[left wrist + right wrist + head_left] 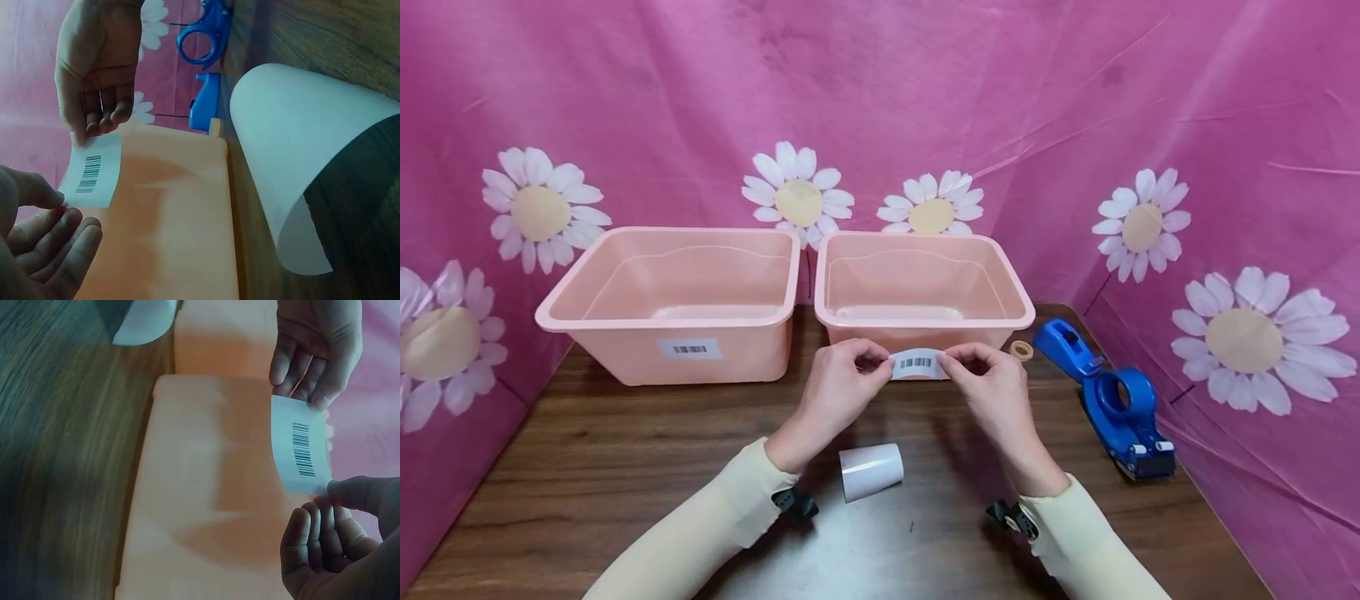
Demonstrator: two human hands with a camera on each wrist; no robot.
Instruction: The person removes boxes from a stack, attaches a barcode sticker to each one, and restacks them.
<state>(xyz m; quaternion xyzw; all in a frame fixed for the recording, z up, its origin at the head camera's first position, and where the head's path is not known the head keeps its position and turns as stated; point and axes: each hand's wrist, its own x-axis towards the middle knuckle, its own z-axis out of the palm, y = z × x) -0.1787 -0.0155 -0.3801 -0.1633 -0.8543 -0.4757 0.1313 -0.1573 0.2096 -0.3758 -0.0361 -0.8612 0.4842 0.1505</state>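
Between my two hands a white barcode label [917,364] is stretched, bowed slightly upward in the head view. My left hand [844,377] pinches its left end with thumb and fingers. The right end is pinched by my right hand [992,387]. Just behind the label stands the right pink bin [925,323], whose front wall the label partly covers. In the right wrist view the barcode label [301,447] hangs in front of that bin's wall [187,462]. A curled white roll of label paper [871,472] lies on the table below the hands.
A second pink bin [700,296] on the left carries a barcode label [689,348] on its front. To the right lie a blue tape dispenser [1108,400] and a small tan tape ring [1021,350]. Pink flowered cloth [880,92] surrounds the wooden table [625,467].
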